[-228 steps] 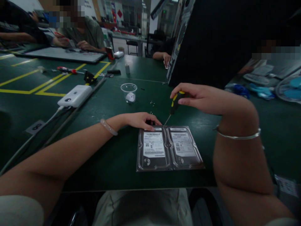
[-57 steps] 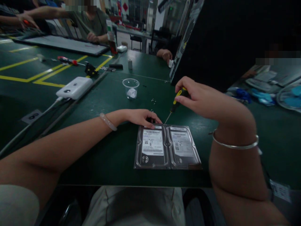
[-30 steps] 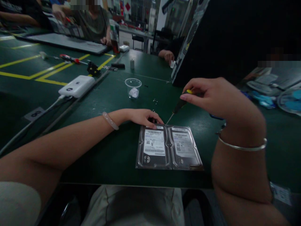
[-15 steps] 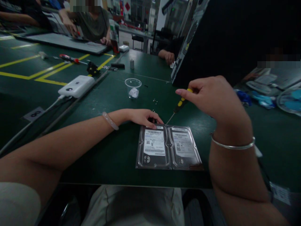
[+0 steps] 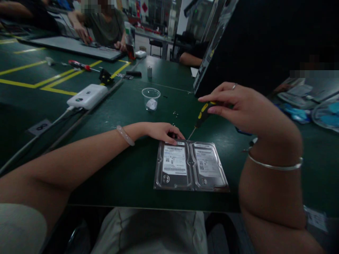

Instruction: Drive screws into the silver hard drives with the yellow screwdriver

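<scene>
Two hard drives lie side by side near the table's front edge, labels up: a left hard drive (image 5: 174,165) and a right hard drive (image 5: 208,167). My left hand (image 5: 165,133) grips the far edge of the left one, thumb on top, the other fingers curled and partly hidden behind it. Between thumb and fingers, my right hand (image 5: 233,106) holds a screwdriver (image 5: 203,114) with a yellow and black handle. Its shaft slants down to the left, and the tip is at the far edge, close to where the drives meet. Several small screws (image 5: 175,114) lie beyond my left hand.
A clear plastic cup (image 5: 150,100) with white paper inside stands past the screws. To the left lie a white power bank (image 5: 88,97) with a cable and a red screwdriver (image 5: 79,65). A large black panel (image 5: 259,46) leans at the right. Other people sit across the table.
My right hand has turned and shifted right on the screwdriver handle, its fingers straighter. The screwdriver tip and my left hand stay put. Across the table, another person's hand has withdrawn from a white paper.
</scene>
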